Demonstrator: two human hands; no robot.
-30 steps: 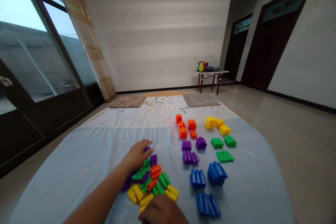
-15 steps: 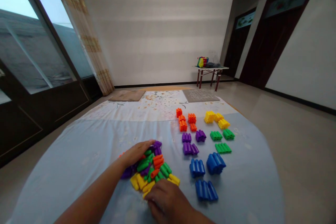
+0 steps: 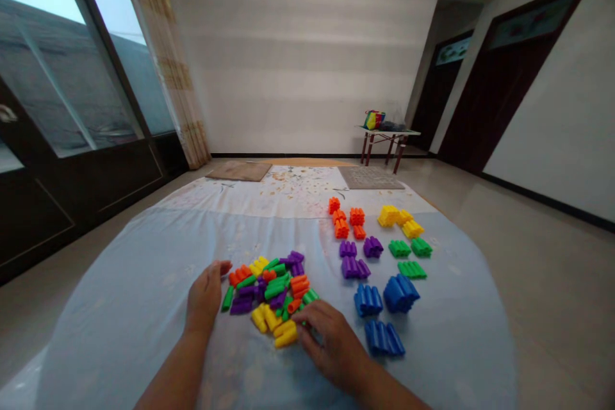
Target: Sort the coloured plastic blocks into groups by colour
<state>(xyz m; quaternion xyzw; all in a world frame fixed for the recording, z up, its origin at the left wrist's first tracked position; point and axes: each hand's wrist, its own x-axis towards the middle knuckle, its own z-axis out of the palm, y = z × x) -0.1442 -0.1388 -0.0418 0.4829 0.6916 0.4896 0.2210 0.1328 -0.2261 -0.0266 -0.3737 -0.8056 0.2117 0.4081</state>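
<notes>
At the lower middle of the frame, a mixed heap of plastic blocks (image 3: 269, 291) lies on a pale blue sheet (image 3: 120, 307), between both hands. The left hand (image 3: 205, 298) stands open and empty, fingers spread, just beside a green block (image 3: 227, 298) at the heap's left edge. The right hand (image 3: 331, 339) is the nearer to the yellow blocks (image 3: 283, 334), whose long sides run almost crosswise, just left of its spread fingertips (image 3: 302, 321) (whether they touch is hard to tell). Sorted blue blocks (image 3: 368, 300) sit to the right.
</notes>
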